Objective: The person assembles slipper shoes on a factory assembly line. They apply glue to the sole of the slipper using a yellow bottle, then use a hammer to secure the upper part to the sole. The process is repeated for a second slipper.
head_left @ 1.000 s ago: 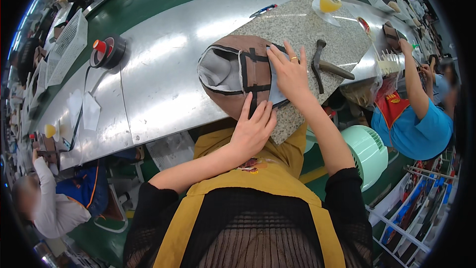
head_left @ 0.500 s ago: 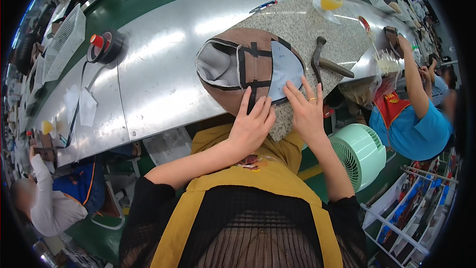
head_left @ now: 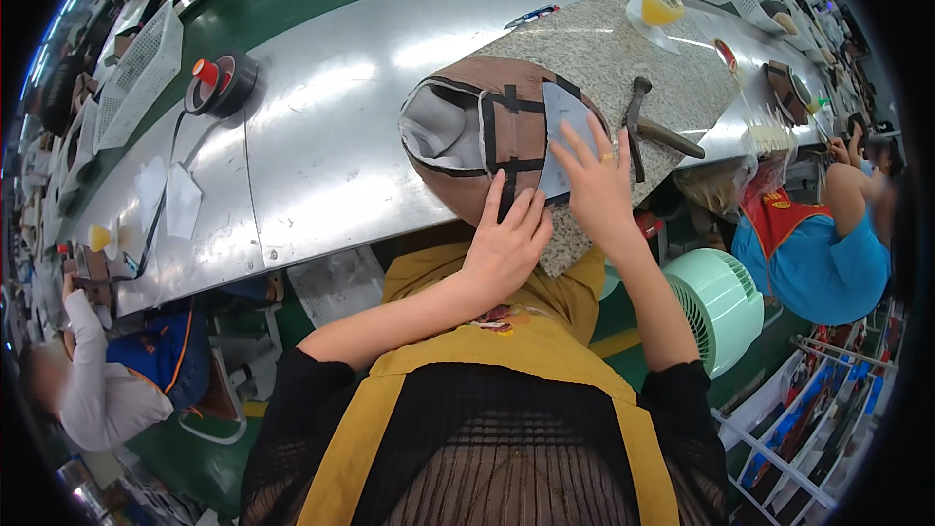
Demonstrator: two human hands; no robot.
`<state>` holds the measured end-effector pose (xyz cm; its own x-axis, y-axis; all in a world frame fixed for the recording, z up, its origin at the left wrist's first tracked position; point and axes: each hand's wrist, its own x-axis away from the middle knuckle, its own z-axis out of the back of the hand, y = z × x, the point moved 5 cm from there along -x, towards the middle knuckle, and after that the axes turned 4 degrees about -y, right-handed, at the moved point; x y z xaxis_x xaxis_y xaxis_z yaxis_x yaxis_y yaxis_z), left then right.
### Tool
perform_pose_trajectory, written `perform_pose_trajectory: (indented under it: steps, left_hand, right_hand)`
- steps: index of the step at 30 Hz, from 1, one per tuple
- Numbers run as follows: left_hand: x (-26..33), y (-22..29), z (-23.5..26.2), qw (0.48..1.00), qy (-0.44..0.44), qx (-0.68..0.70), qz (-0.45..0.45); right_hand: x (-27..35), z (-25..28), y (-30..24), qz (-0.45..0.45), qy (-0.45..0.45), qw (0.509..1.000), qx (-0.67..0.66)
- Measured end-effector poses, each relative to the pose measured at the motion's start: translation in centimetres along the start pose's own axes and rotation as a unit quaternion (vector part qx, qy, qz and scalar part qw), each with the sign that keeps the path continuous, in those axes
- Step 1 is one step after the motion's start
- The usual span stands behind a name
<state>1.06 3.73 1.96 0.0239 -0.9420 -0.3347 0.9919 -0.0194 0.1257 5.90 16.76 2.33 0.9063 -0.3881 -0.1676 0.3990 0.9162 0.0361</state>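
A brown shoe upper [head_left: 487,136] with black straps and a grey lining lies flat on a speckled stone slab [head_left: 623,58] at the bench edge. A pale blue-grey piece [head_left: 560,131] sits on its right part. My left hand [head_left: 506,244] presses the near edge of the upper, fingers spread along a black strap. My right hand [head_left: 594,180] lies flat on the blue-grey piece, fingers apart, a ring on one finger. Neither hand grips anything.
A hammer [head_left: 648,122] lies on the slab right of the upper. Steel bench [head_left: 321,146] holds a black tape roll [head_left: 224,83], white paper pieces [head_left: 166,200], a pen [head_left: 531,15], a yellow item [head_left: 662,5]. Green fan [head_left: 716,302] at lower right. Other people sit left and right.
My right hand slid from the far side of the upper back toward me, then settled on the blue-grey piece. My left hand stayed pressing the near edge.
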Motion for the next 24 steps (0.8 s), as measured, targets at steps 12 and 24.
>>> perform_pose_trajectory:
  steps: [12,24]
  left_hand:
    - [-0.2,0.2,-0.2,1.0,0.007,0.007,-0.004]
    - [0.1,0.6,-0.1,1.0,-0.001,0.011,0.013]
  right_hand:
    - [0.0,-1.0,0.1,0.0,-0.002,1.0,-0.014]
    - [-0.3,-0.8,0.1,0.002,-0.008,1.0,0.014]
